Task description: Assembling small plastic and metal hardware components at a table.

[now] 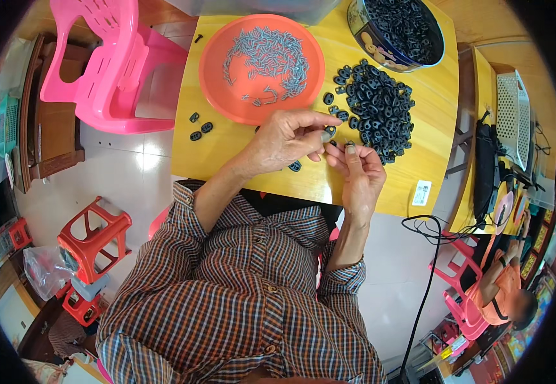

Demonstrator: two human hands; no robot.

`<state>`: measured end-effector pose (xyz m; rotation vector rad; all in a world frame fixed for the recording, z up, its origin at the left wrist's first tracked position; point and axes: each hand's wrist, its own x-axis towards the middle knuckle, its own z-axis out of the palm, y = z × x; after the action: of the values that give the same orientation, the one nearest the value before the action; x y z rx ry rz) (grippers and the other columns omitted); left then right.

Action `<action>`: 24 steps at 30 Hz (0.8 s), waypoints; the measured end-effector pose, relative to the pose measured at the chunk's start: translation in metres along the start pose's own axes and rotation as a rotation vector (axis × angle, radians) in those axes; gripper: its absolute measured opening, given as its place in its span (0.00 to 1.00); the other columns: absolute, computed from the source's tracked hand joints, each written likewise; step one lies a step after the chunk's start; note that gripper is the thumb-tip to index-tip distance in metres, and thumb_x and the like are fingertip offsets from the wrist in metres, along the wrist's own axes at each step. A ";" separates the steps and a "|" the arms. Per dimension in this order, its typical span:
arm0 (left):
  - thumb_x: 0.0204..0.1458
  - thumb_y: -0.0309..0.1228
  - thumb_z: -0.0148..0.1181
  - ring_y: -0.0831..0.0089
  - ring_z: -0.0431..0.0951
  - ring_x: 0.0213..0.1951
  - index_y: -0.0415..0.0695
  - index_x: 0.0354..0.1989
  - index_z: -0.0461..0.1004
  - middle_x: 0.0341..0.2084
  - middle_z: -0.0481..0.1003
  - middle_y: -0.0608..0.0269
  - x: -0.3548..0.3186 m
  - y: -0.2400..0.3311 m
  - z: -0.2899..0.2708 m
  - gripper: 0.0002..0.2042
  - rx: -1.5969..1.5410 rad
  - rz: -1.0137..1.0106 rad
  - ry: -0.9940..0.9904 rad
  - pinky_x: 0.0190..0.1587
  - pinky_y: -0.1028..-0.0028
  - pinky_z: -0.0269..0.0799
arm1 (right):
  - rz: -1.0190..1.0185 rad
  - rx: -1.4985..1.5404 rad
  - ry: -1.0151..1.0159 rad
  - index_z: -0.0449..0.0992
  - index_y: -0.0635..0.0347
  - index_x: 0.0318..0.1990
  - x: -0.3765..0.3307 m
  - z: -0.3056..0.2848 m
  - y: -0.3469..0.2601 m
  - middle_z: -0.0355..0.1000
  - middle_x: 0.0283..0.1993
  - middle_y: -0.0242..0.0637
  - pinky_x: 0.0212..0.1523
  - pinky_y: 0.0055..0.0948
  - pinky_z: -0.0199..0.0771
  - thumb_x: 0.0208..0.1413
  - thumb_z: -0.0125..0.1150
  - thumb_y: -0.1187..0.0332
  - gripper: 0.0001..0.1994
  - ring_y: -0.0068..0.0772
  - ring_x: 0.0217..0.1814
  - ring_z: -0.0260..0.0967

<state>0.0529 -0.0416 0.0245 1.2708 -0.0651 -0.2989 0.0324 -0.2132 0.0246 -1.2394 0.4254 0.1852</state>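
From above the person's head, everything groups around the orange plate [227, 89] on the yellow table [412, 153]. The plate carries a loose scatter of small grey screws [268, 54]. Just right of the plate lies a heap of black rubber pieces [377, 109], and beyond that heap stands a round tin [380, 48] filled with more of them. Three stray black pieces [199, 127] lie near the plate's left edge.

Just below the plate's near rim the two hands meet. The left hand [284, 141] has thumb and forefinger pressed together on one small black piece [328, 133], which sits right at its fingertips. The right hand [358, 169] is raised beside it with fingers pinched on something tiny; it may be a screw, but I cannot make it out from here.

The black piece looks light and slightly soft, easy to squash out of shape, so it is best taken by its outer edges, leaving its hole free. The screws are stiff, slick and apt to roll.

A pink chair [108, 64] stands left of the plate.
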 end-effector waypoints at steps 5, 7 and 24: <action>0.51 0.15 0.52 0.83 0.75 0.29 0.38 0.50 0.72 0.27 0.69 0.69 -0.002 -0.003 0.000 0.17 0.053 0.014 -0.024 0.33 0.80 0.77 | -0.058 -0.088 -0.003 0.68 0.68 0.35 -0.001 0.003 0.002 0.73 0.36 0.43 0.39 0.26 0.80 0.60 0.51 0.75 0.05 0.34 0.38 0.76; 0.50 0.14 0.52 0.83 0.74 0.29 0.38 0.50 0.71 0.28 0.69 0.68 -0.002 -0.003 0.000 0.17 0.068 0.018 -0.024 0.33 0.80 0.77 | -0.113 -0.095 0.004 0.68 0.68 0.35 -0.001 0.003 0.004 0.72 0.36 0.43 0.39 0.26 0.79 0.60 0.51 0.75 0.05 0.34 0.39 0.76; 0.55 0.25 0.55 0.80 0.76 0.22 0.34 0.38 0.75 0.21 0.75 0.63 -0.003 -0.005 0.008 0.07 -0.031 -0.025 0.060 0.23 0.81 0.74 | -0.138 -0.103 -0.058 0.71 0.65 0.36 -0.010 0.007 -0.004 0.74 0.30 0.38 0.28 0.20 0.75 0.59 0.54 0.73 0.04 0.24 0.27 0.73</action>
<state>0.0472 -0.0500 0.0225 1.2499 0.0067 -0.2827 0.0261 -0.2067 0.0347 -1.3559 0.2819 0.1262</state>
